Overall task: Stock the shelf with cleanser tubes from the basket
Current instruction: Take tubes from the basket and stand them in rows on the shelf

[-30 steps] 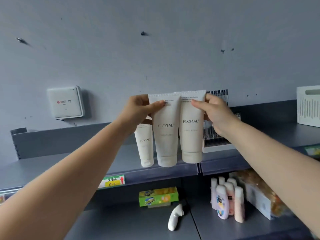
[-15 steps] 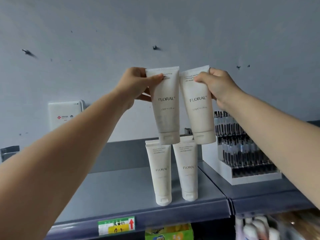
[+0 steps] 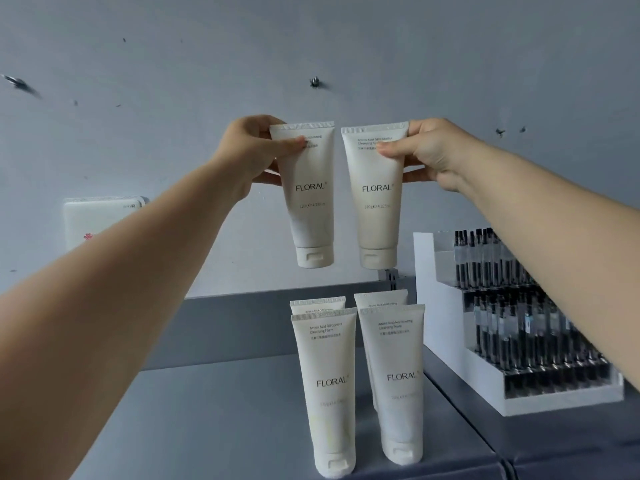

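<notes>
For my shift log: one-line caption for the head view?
Left hand and right hand each hold a cleanser tube above four tubes standing on the shelf.

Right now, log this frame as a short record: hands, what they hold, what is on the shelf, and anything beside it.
left hand: grips left held tube near its crimped end, cap down
right hand: grips right held tube the same way
held tubes: side by side, apart, above the shelf
shelf: four standing tubes, two in front, two behind
beside: tiered display rack

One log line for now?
left hand: holds white FLORAL tube | right hand: holds cream FLORAL tube | both above grey shelf
</notes>
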Demonstrator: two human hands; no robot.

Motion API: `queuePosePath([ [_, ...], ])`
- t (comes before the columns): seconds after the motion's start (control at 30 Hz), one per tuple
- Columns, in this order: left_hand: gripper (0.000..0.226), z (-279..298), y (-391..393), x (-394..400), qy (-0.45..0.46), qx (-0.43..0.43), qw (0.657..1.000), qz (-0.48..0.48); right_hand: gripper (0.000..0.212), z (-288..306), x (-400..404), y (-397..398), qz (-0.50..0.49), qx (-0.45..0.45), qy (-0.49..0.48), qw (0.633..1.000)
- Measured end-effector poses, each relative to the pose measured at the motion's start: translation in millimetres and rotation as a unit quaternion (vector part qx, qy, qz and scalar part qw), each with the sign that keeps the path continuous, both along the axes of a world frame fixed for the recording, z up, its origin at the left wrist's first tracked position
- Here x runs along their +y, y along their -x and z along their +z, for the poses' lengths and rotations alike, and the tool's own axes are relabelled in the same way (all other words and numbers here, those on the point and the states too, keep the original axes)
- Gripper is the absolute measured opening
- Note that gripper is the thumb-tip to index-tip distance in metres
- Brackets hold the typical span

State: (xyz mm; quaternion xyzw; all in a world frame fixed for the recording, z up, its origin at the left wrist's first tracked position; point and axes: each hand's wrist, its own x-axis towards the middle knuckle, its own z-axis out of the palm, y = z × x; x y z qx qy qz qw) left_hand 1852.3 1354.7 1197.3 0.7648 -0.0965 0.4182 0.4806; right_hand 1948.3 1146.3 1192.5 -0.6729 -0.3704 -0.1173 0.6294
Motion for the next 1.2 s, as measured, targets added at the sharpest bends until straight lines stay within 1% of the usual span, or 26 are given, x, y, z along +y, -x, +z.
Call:
queuePosePath([
  [0.1, 0.014, -1, -17, 8, 0.017, 0.007, 1.0, 0.008, 0.013, -3, 6, -24, 0.006, 0.011, 0.005, 1.0],
  [0.27, 0.018, -11, -49, 23, 0.017, 0.049, 0.998, 0.023, 0.014, -16, 17, -63, 0.019, 0.034, 0.027, 0.999],
  [0.4, 0.027, -34, -73, 33, 0.014, 0.13, 0.991, 0.034, 0.013, -31, 26, -86, 0.034, 0.066, 0.082, 0.994],
  [0.53, 0.028, -62, -90, 38, -0.035, 0.23, 0.972, 0.032, 0.015, -49, 32, -106, 0.039, 0.1, 0.155, 0.982],
  [0.63, 0.026, -82, -98, 40, -0.061, 0.275, 0.959, 0.013, 0.017, -66, 36, -117, 0.033, 0.113, 0.219, 0.969],
  [0.77, 0.026, -100, -103, 42, -0.074, 0.302, 0.95, -0.016, 0.015, -86, 38, -124, 0.009, 0.099, 0.302, 0.948],
  [0.87, 0.027, -111, -106, 43, -0.085, 0.314, 0.945, -0.023, 0.013, -96, 37, -126, 0.004, 0.089, 0.339, 0.937],
  [1.0, 0.028, -122, -108, 48, -0.078, 0.336, 0.938, -0.04, 0.022, -109, 39, -126, 0.021, 0.072, 0.382, 0.921],
  [1.07, 0.029, -128, -109, 50, -0.077, 0.35, 0.933, -0.039, 0.023, -117, 41, -126, 0.018, 0.059, 0.386, 0.92],
  [1.2, 0.032, -141, -110, 55, -0.085, 0.367, 0.925, -0.038, 0.022, -124, 43, -126, 0.012, 0.058, 0.361, 0.931],
])
